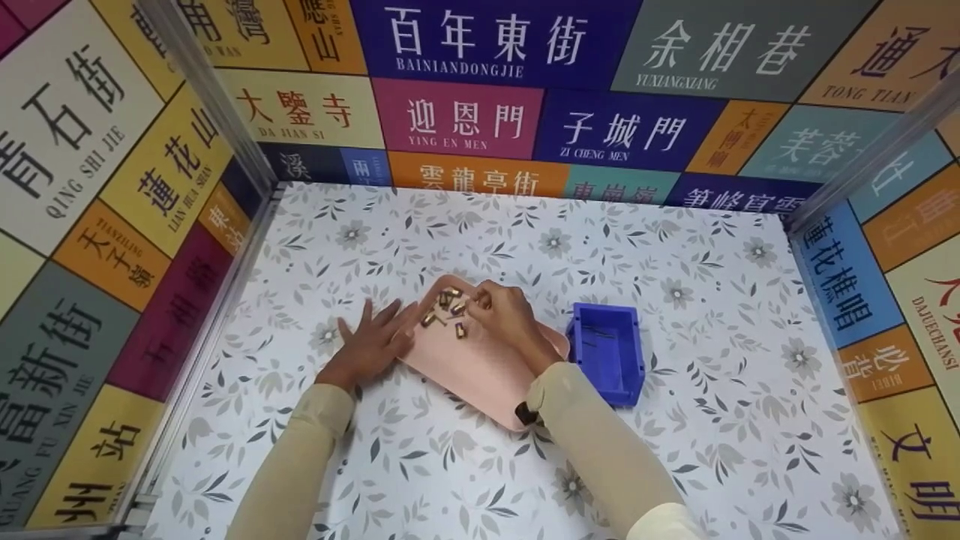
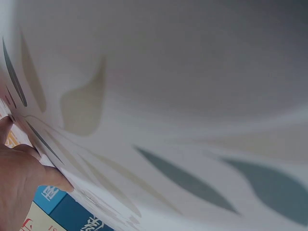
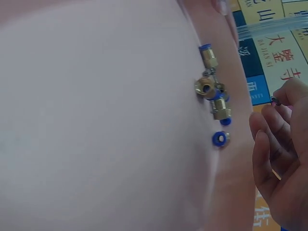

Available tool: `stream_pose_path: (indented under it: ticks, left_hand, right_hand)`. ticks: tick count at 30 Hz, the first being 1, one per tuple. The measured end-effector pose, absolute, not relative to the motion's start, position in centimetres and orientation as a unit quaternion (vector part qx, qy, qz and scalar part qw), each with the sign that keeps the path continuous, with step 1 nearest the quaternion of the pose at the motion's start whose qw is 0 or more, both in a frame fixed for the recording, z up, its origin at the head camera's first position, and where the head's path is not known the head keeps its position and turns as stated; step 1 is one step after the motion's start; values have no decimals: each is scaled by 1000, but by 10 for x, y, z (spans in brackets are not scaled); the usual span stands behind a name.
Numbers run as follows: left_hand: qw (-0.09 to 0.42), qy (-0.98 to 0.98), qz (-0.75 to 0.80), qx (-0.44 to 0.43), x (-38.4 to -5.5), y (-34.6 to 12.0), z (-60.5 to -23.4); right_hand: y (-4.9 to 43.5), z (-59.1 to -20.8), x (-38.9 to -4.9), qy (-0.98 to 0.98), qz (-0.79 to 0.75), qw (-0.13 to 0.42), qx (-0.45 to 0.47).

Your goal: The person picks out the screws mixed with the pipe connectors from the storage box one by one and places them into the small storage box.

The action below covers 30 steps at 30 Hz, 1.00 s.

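A pink tray lies on the table, with several brass pneumatic fittings with blue collars grouped near its far left end. Small threaded screws show among them. Above the tray, my right hand pinches a small dark metal piece between thumb and forefinger; most of it is hidden, so its kind is unclear. My left hand, fingers spread, touches the tray's left edge. To the right of the tray stands a blue bin holding a few thin, dark, screw-like pieces.
The table has a white cover printed with flowers and leaves. Panels with coloured signs enclose its back and both sides. The blue bin sits close against the tray's right end.
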<state>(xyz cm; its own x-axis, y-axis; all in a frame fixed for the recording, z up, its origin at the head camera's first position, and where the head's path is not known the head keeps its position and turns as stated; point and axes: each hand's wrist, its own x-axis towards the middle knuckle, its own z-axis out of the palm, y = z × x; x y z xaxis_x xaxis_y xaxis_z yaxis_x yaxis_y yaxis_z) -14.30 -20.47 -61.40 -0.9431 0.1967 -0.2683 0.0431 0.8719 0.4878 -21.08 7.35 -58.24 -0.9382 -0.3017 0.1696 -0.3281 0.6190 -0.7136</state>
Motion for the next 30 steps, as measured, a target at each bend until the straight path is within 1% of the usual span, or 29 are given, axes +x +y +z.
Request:
stream_pose_path:
  ticks: [6,12,17,22,30]
  left_hand:
    - [162,954,247,59,-143,-204,-613]
    - [160,954,245,61,-143,-204,-614]
    - [153,954,251,65,-142,-205,-613]
    - [158,950,262,61,-142,-206,-613]
    - [167,949,262,51,-142,-205,-615]
  right_hand:
    - [86,-572,-211,-875,456,24,160]
    - [101,-564,-211,-868,476,30,135]
    - [116,-558,-212,-862,489,54,125]
    - [132,-551,-213,-854,500,80,116]
    - [162,-541,-214,-853,505,100,91]
